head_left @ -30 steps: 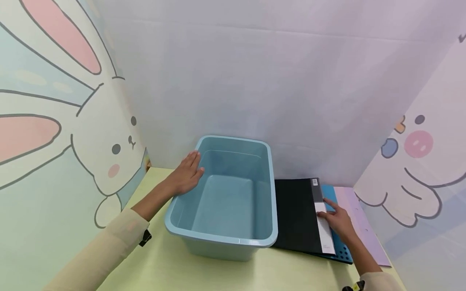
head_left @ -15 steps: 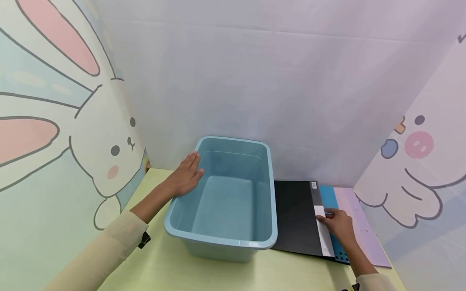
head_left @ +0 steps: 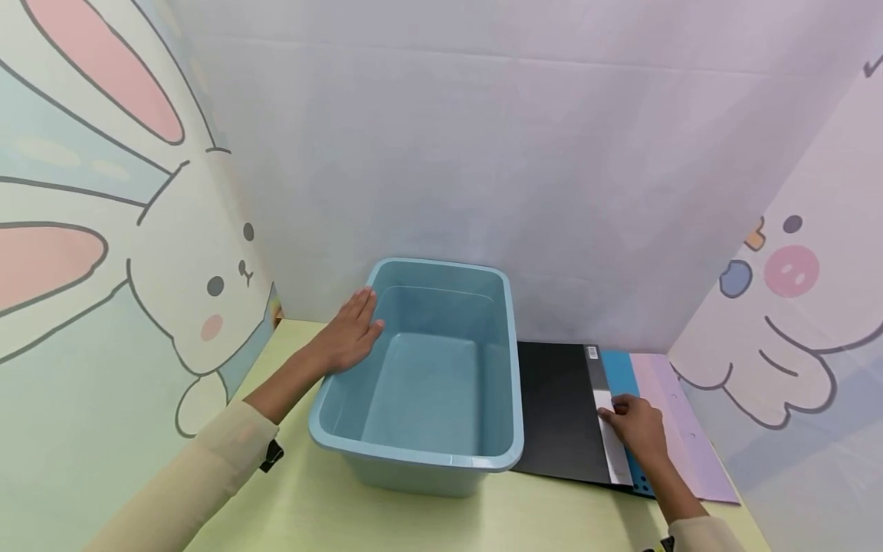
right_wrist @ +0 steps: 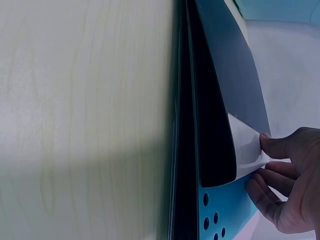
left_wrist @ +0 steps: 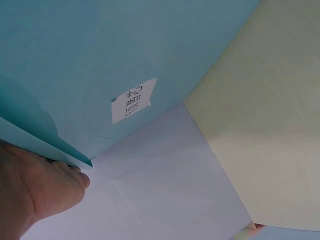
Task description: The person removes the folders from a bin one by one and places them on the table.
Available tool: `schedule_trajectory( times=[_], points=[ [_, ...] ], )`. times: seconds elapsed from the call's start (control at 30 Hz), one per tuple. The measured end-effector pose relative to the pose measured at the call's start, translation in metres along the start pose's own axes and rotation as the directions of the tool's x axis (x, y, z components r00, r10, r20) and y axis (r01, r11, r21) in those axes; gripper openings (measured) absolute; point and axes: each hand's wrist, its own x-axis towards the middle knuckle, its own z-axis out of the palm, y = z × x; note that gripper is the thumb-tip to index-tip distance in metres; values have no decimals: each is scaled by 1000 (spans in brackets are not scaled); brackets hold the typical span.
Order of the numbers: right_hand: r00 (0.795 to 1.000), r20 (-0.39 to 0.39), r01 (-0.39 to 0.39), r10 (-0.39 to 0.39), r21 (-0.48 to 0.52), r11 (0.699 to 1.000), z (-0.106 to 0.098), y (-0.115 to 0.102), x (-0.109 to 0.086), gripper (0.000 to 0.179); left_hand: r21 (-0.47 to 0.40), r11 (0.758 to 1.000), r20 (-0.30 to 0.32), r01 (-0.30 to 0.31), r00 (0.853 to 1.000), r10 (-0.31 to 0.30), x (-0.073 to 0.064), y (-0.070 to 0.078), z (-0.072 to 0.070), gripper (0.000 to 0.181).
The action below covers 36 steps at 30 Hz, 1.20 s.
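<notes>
My left hand [head_left: 348, 337] rests on the left rim of a light blue plastic tub [head_left: 516, 383], fingers straight and the thumb over the inner side. A handwritten white label [left_wrist: 132, 100] is stuck on the tub's wall in the left wrist view. To the right of the tub lies a black folder [head_left: 559, 414] with a white spine strip. My right hand [head_left: 638, 433] pinches that spine edge; in the right wrist view the thumb is on the white strip, fingers at the edge, and the cover is raised. Under it lies a blue folder [right_wrist: 225, 205] with round holes.
A pink and purple folder [head_left: 690, 429] lies beneath and to the right of the blue one. All of this is on a pale yellow-green table [head_left: 331, 506]. A pale cloth wall [head_left: 448, 153] stands close behind, with cartoon-printed panels [head_left: 200, 307] at both sides.
My right hand's fingers have drawn in from reaching over the blue folder to a pinch at the black folder's spine edge. The left hand stays on the tub rim.
</notes>
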Motion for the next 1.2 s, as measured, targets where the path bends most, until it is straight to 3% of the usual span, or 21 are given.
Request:
schedule_trajectory(
  times=[0.37,0.67,0.87,1.2],
  points=[
    [1000,30,5,-5,-22,1000,-2,-4,-2,52,-42,999,-14,-11,1000,11,1,0,1,72],
    [994,104,22,-12,-95,995,-19,-18,-1,59,-199,979,-80,37,995,-53,0,-6,2,73],
    [994,100,45,-34,-110,993,-31,-30,3,60,-207,977,-98,60,992,-82,-1,-5,0,74],
    [992,119,45,-31,-121,992,-31,-47,8,59,-206,975,-106,83,989,-107,-3,-6,1,72]
  ],
)
